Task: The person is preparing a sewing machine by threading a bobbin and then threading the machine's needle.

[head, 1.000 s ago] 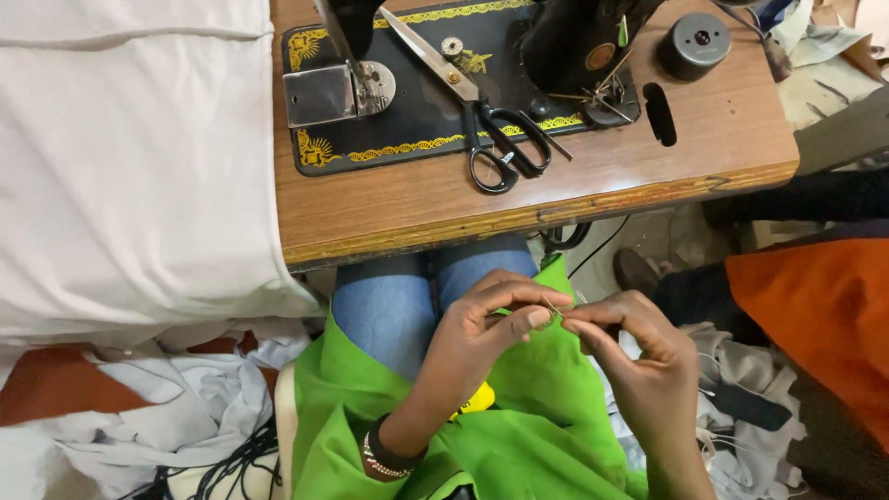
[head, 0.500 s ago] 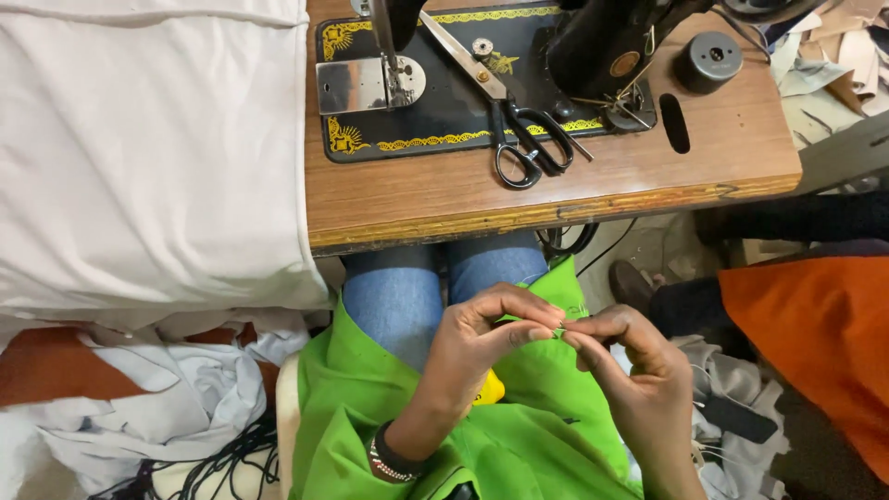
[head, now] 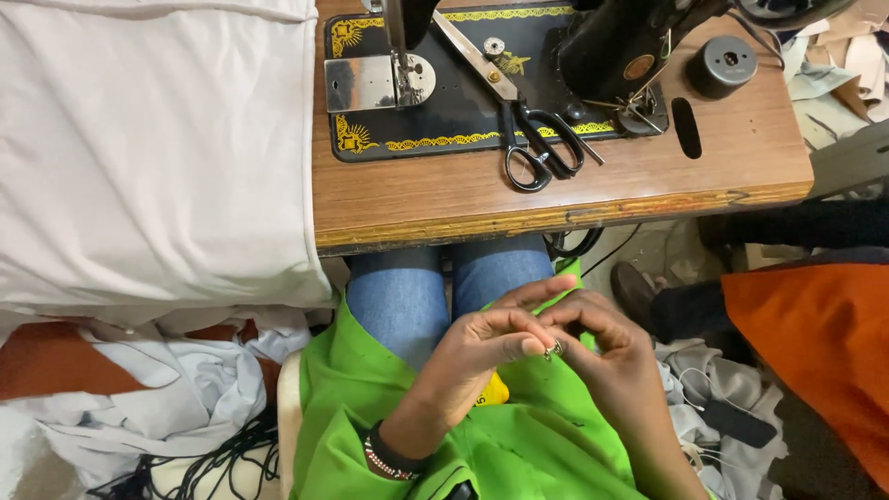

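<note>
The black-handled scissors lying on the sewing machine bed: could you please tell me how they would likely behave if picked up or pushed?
The scissors look like metal, so probably stiff and fairly heavy for their size. Lying flat with long blades, they would likely slide rather than roll. Their looped handles should give a secure grip.

A wooden sewing table stands beyond the grip, bearing a black sewing machine with gold ornament, black-handled scissors and a dark round spool. Left of the grip lies a broad white cloth, with crumpled pale fabric and black cords below it. To the right sits orange fabric.
</note>
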